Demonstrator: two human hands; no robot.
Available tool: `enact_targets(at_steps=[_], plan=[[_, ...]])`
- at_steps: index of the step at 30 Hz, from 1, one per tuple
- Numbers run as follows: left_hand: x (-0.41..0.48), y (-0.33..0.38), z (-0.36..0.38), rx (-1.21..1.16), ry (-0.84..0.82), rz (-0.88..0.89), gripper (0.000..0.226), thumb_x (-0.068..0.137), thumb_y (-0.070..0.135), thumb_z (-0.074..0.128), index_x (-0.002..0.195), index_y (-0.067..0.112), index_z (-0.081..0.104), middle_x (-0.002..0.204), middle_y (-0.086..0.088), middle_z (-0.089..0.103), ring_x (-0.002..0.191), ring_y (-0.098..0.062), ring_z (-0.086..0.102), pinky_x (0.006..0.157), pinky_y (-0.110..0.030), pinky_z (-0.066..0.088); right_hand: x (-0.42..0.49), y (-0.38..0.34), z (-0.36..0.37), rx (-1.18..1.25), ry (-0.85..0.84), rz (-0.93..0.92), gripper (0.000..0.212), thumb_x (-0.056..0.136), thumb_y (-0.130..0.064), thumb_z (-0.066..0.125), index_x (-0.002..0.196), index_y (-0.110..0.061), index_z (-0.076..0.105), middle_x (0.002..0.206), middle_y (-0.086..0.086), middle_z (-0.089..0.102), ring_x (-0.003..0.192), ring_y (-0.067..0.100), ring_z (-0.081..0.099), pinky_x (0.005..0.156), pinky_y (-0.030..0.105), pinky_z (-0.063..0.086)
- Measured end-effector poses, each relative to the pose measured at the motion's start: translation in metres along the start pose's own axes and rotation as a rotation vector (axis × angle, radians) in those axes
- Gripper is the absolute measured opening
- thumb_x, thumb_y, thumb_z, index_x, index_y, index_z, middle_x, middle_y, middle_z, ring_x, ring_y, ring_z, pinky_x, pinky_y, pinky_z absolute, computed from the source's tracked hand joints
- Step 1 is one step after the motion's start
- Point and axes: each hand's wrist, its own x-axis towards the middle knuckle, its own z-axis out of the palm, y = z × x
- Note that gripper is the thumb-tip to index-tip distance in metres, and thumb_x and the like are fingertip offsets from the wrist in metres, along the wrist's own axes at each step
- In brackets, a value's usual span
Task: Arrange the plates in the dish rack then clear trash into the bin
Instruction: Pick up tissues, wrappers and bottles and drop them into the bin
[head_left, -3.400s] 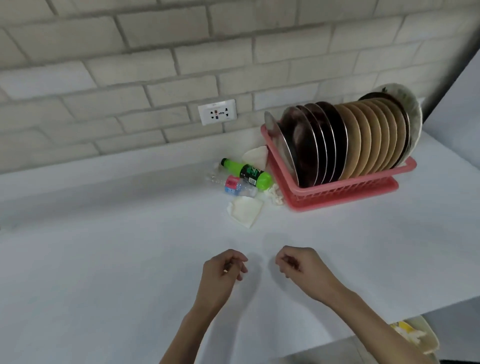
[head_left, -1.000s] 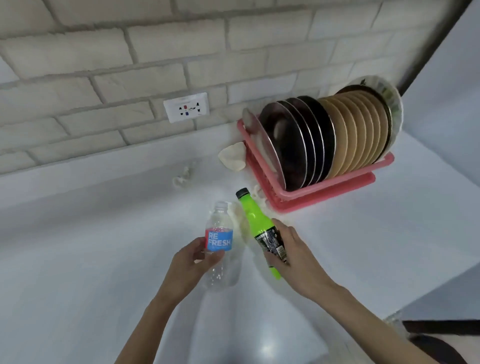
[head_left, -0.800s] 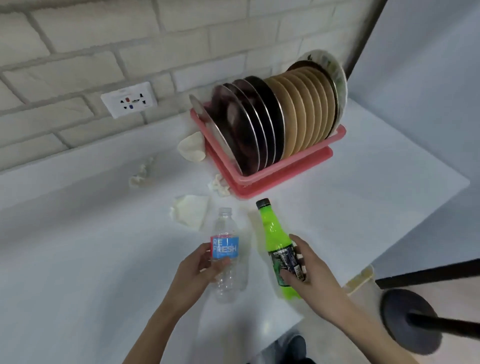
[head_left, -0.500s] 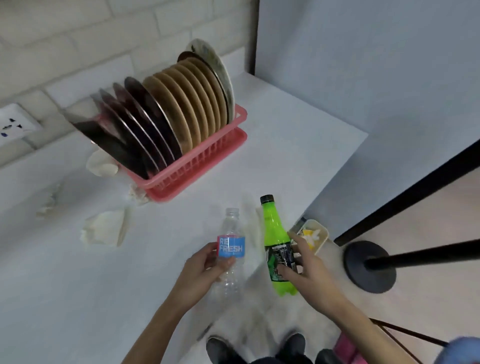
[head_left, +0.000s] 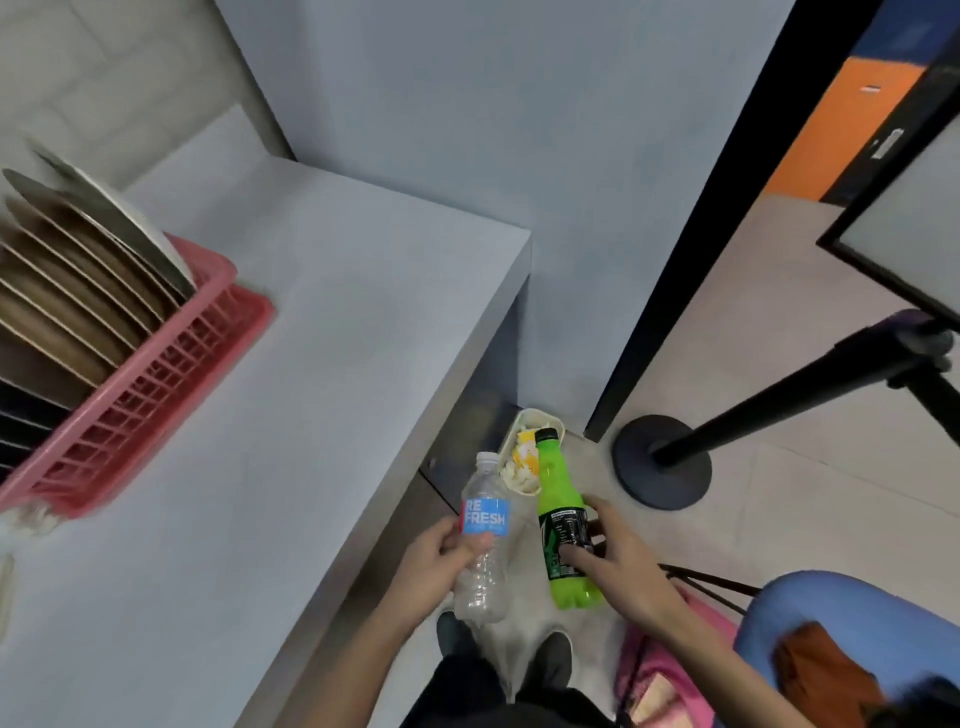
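My left hand (head_left: 431, 564) grips a clear water bottle (head_left: 483, 540) with a blue label, held upright past the counter's edge. My right hand (head_left: 618, 564) grips a green soda bottle (head_left: 563, 525), also upright. Both bottles hover above the floor near a small cream bin (head_left: 519, 441) that holds yellow and white trash beside the counter. At the left, the pink dish rack (head_left: 150, 384) stands on the white counter (head_left: 311, 364), filled with several upright plates (head_left: 67, 291), tan, dark and metal.
A black stand with a round base (head_left: 662, 460) rises on the floor right of the bin. A blue chair (head_left: 841, 618) with an orange cloth sits at the lower right. Crumpled tissue (head_left: 31, 519) lies by the rack. My shoes (head_left: 550, 652) are below.
My view has swung right from the counter to the floor. Both hands picked up the bottles from the counter and carried them off its edge toward the bin.
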Motion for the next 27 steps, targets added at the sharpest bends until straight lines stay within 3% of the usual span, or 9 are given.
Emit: enact_targets(at_steps=[7,9,12,14,17,19,21,25,27], plan=[[0.075,0.003,0.018,0.146,-0.060,-0.106,0.064,0.058,0.066,0.073,0.112,0.031,0.066,0.104,0.003,0.074,0.096,-0.014,0.071,0.093,-0.041,0.056,0.041,0.027,-0.012,-0.013,-0.002,0.167,0.059,0.082,-0.024,0.072,0.134,-0.025,0.043,0.092,-0.009,0.063,0.083,0.014,0.067,0.078,0.030,0.053],[0.102,0.007,0.019,0.173,-0.071,-0.132,0.061,0.064,0.062,0.075,0.114,0.030,0.062,0.107,0.002,0.071,0.097,-0.013,0.069,0.091,-0.038,0.057,0.056,0.031,-0.013,-0.017,0.010,0.207,0.057,0.082,-0.022,0.071,0.132,-0.022,0.044,0.094,-0.005,0.064,0.086,0.016,0.065,0.079,0.028,0.051],[0.155,0.003,0.020,0.160,-0.074,-0.184,0.040,0.087,0.035,0.074,0.120,0.023,0.056,0.110,0.003,0.066,0.097,-0.010,0.065,0.081,-0.028,0.055,0.084,0.044,-0.010,0.025,0.025,0.281,0.058,0.081,-0.019,0.071,0.133,-0.021,0.045,0.097,-0.002,0.066,0.087,0.015,0.066,0.080,0.027,0.051],[0.195,-0.009,0.023,0.161,-0.048,-0.231,0.038,0.087,0.031,0.074,0.118,0.021,0.055,0.110,0.003,0.065,0.093,-0.005,0.062,0.073,-0.022,0.050,0.107,0.058,-0.007,0.037,0.024,0.334,0.061,0.081,-0.020,0.071,0.135,-0.023,0.042,0.098,-0.004,0.066,0.086,0.012,0.066,0.077,0.021,0.050],[0.259,-0.052,0.033,0.170,-0.009,-0.299,0.071,0.056,0.055,0.083,0.113,0.019,0.060,0.110,-0.001,0.070,0.092,-0.010,0.067,0.081,-0.033,0.056,0.152,0.086,-0.002,0.048,0.014,0.396,0.064,0.082,-0.019,0.071,0.138,-0.022,0.040,0.092,-0.009,0.063,0.081,0.009,0.063,0.069,0.011,0.043],[0.305,-0.090,0.044,0.192,0.018,-0.323,0.070,0.046,0.057,0.082,0.104,0.023,0.061,0.106,-0.007,0.073,0.084,-0.011,0.069,0.078,-0.034,0.057,0.184,0.104,0.003,0.034,0.002,0.427,0.064,0.083,-0.020,0.071,0.139,-0.022,0.039,0.093,-0.004,0.063,0.088,0.014,0.065,0.071,0.014,0.044],[0.348,-0.116,0.057,0.242,0.020,-0.316,0.062,0.056,0.053,0.084,0.105,0.023,0.062,0.105,-0.005,0.072,0.086,-0.011,0.068,0.073,-0.028,0.054,0.215,0.132,0.010,0.021,0.002,0.424,0.064,0.083,-0.021,0.071,0.138,-0.022,0.039,0.100,0.000,0.065,0.097,0.018,0.066,0.078,0.022,0.047],[0.431,-0.168,0.073,0.291,0.062,-0.270,0.081,0.046,0.071,0.072,0.112,0.023,0.066,0.106,0.002,0.071,0.095,-0.014,0.068,0.085,-0.033,0.055,0.274,0.188,0.034,0.021,0.014,0.395,0.058,0.083,-0.022,0.069,0.134,-0.025,0.043,0.105,0.001,0.068,0.094,0.021,0.065,0.079,0.030,0.051],[0.468,-0.184,0.082,0.329,0.050,-0.259,0.069,0.059,0.059,0.082,0.113,0.020,0.064,0.104,0.000,0.069,0.091,-0.017,0.066,0.078,-0.031,0.053,0.303,0.215,0.049,0.017,0.011,0.380,0.058,0.083,-0.024,0.069,0.134,-0.028,0.042,0.108,0.001,0.068,0.097,0.023,0.065,0.082,0.033,0.051]])
